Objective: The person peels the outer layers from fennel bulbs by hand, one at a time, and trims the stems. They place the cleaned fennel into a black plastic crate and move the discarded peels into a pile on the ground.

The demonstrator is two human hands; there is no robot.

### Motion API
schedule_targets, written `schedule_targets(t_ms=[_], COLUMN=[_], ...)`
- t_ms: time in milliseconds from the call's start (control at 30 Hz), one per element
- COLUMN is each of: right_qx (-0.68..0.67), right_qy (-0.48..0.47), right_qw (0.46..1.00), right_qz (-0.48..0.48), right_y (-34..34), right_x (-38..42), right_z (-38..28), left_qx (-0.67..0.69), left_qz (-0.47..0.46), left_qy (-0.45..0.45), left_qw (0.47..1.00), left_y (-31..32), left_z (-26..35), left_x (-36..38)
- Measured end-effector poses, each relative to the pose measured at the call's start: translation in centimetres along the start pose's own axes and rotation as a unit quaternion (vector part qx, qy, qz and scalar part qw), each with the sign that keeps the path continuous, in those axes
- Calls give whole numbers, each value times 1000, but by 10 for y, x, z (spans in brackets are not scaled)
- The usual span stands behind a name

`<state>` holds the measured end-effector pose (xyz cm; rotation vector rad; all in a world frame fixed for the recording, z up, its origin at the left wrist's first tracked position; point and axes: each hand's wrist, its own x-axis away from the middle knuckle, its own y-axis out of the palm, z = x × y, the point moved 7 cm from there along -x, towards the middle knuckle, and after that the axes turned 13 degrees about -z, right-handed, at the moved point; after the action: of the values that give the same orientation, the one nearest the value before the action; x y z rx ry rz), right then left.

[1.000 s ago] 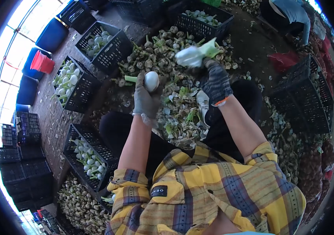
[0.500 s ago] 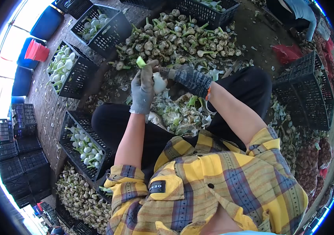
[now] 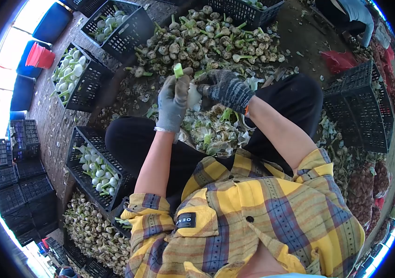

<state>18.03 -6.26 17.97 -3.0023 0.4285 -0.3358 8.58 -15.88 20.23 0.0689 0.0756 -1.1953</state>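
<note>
My left hand (image 3: 173,103), in a grey glove, is wrapped round a garlic bulb (image 3: 193,96) whose cut green stem (image 3: 178,70) sticks out above the fingers. Close on the right of the white bulb is my right hand (image 3: 229,89), in a dark striped glove, its fingers bent against the bulb's side. Whether it also grips something small cannot be made out. Peeled skins and leaves (image 3: 213,132) lie below both hands, between my knees. Beyond the hands is a heap of dirty garlic bulbs with stems (image 3: 206,41).
Black crates of cleaned garlic stand at the left (image 3: 88,90), lower left (image 3: 79,162) and top left (image 3: 130,39). Another black crate (image 3: 359,109) is at the right. More bulbs (image 3: 95,227) lie lower left. Another person's sleeve (image 3: 357,16) shows top right, near red netting (image 3: 339,61).
Both hands have shifted slightly, my left one to the right with the bulb and stem. My right hand's fingers are more bent around the bulb's side. The view has moved a little.
</note>
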Motion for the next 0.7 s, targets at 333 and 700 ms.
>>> schedule_targets(t_ms=[333,700], right_qx=[14,-223], right_qy=[-59,110], right_qw=[969,965], right_qz=[241,-88], right_y=[-27,44], right_x=[6,0], right_z=[30,-3], left_qx=[144,108], left_qz=[217,107], left_qy=[-17,-10], left_qw=[965,988], left_y=[-39,-22], left_z=[-33,-12], left_x=[17,14])
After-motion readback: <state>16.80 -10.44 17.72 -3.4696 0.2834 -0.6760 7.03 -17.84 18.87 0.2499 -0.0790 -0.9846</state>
